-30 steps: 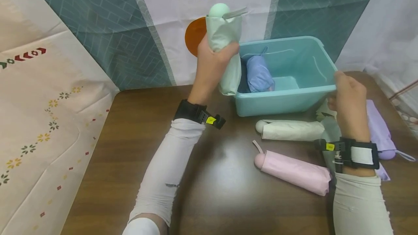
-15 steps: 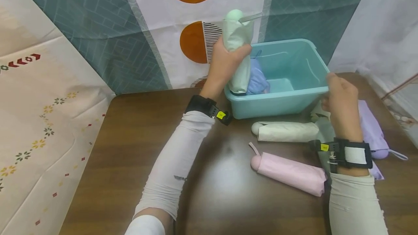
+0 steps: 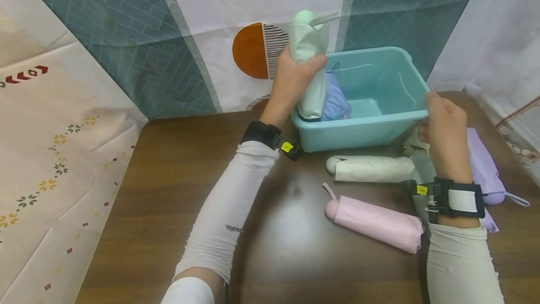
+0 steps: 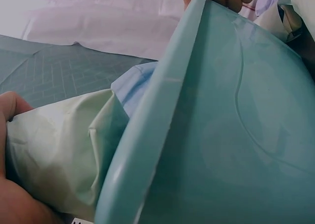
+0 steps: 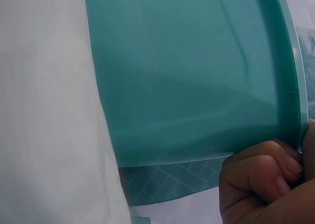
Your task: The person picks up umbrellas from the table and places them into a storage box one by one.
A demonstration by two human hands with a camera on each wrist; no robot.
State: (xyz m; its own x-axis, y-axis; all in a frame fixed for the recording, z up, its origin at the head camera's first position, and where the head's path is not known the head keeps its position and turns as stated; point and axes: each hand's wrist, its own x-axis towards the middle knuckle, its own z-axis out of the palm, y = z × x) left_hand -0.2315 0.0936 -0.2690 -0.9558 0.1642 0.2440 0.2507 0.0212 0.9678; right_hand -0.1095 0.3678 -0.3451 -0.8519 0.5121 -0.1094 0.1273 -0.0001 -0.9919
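My left hand [image 3: 295,76] grips a folded mint-green umbrella [image 3: 310,43], its round handle and strap pointing up. The umbrella's lower end is behind the front rim, at the left end of a teal plastic bin [image 3: 358,135]. Beside it in the bin lies a blue folded umbrella [image 3: 336,97], partly hidden. In the left wrist view the mint-green fabric [image 4: 59,150] shows just past the bin's rim [image 4: 147,130]. My right hand [image 3: 448,130] pinches the rim at the bin's front right corner; its curled fingers [image 5: 266,172] show in the right wrist view.
In front of the bin, a cream folded umbrella [image 3: 373,169] and a pink one [image 3: 379,224] lie on the brown wooden table [image 3: 202,163]. A lilac umbrella [image 3: 485,165] lies beyond my right wrist. Patterned cloth [image 3: 126,27] hangs behind the table.
My left hand has brought the mint-green umbrella rightward, from beside the bin to its left end; it barely moves in the last half second. My right hand stays on the rim.
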